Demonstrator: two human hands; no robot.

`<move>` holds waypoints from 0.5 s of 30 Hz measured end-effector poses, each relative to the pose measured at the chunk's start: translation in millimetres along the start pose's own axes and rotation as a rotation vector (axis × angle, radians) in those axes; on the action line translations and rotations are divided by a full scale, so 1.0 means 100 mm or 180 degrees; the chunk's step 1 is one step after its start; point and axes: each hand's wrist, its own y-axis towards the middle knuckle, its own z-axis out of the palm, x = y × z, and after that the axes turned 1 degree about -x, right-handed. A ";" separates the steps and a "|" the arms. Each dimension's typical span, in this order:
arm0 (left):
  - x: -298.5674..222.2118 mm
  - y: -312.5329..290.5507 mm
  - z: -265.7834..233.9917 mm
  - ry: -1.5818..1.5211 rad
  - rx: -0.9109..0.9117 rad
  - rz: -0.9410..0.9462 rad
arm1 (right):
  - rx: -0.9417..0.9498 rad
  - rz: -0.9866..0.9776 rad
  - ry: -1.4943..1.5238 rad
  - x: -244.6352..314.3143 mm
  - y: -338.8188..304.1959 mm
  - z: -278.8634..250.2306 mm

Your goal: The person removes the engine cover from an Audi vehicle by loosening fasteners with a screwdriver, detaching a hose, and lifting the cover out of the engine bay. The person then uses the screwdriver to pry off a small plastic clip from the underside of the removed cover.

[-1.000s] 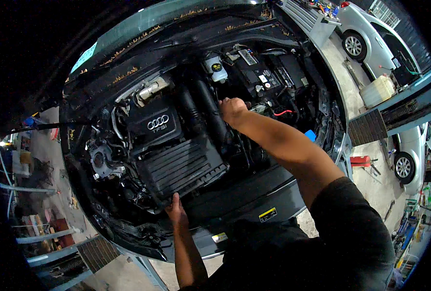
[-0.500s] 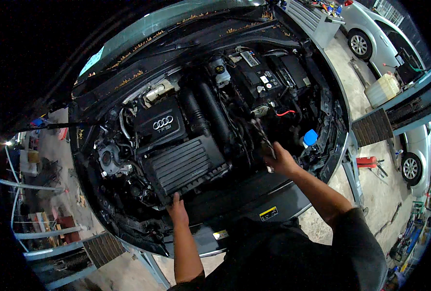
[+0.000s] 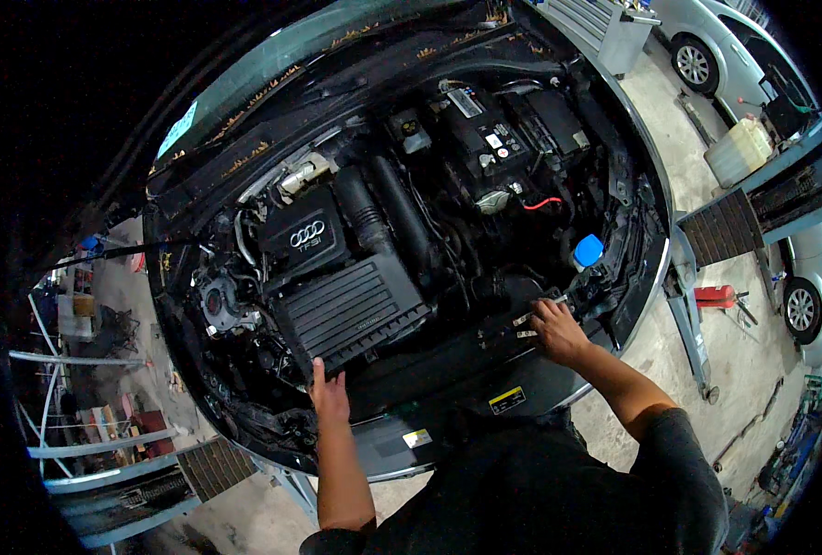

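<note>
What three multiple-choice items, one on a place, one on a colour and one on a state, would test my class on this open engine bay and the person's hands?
1. Where does the left hand rest?
A. on the front edge of the engine bay, by the ribbed black air box
B. on the battery
C. on the car's roof

2. What colour is the round filler cap near the right hand?
A. yellow
B. blue
C. green

3. How does the bonnet stand?
A. shut
B. taken off and laid on the floor
C. raised, with the engine cover in view

Answers: 1 A, the fingers lie just below the air box. 2 B, the cap is plainly blue. 3 C, the whole bay lies open.
</note>
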 end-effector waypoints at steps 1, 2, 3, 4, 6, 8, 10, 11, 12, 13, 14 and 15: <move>0.07 0.02 0.01 -0.0155 0.0105 -0.0069 | 0.0107 0.0032 -0.0151 0.02 0.01 -0.06; 0.15 0.03 0.04 -0.0307 0.0207 -0.0150 | 0.0117 0.0041 -0.0114 0.03 0.00 -0.13; 0.24 0.03 0.08 -0.0162 0.0162 0.0002 | 0.0126 0.0051 -0.0077 0.05 -0.01 -0.21; 0.30 0.04 0.12 -0.0203 0.0182 0.0014 | 0.0133 0.0057 -0.0038 0.06 0.00 -0.23; 0.39 0.02 0.28 -0.0300 0.0240 -0.0001 | -0.0211 -0.0111 0.0007 0.04 -0.02 -0.24; 0.43 0.06 0.34 -0.0229 0.0052 -0.0107 | -0.0271 -0.0077 0.0063 0.04 -0.07 -0.28; 0.40 -0.03 0.52 -0.0287 0.0049 -0.0121 | -0.0860 -0.0118 0.0324 0.05 -0.04 -0.24; 0.40 -0.04 0.50 -0.0257 -0.0058 -0.0004 | -0.1067 -0.0156 0.0558 0.17 0.09 -0.29; 0.41 -0.03 0.48 -0.0214 -0.0154 0.0104 | -0.1274 -0.0170 0.0791 0.32 0.22 -0.30; 0.43 -0.01 0.52 -0.0176 -0.0221 0.0209 | -0.1419 0.0006 0.1248 0.51 0.40 -0.24; 0.41 -0.05 0.59 -0.0210 -0.0084 0.0307 | -0.1557 0.0198 0.1697 0.72 0.60 -0.17; 0.34 -0.14 0.67 -0.0252 0.0039 0.0412 | -0.1188 0.0677 0.2411 0.93 0.82 -0.17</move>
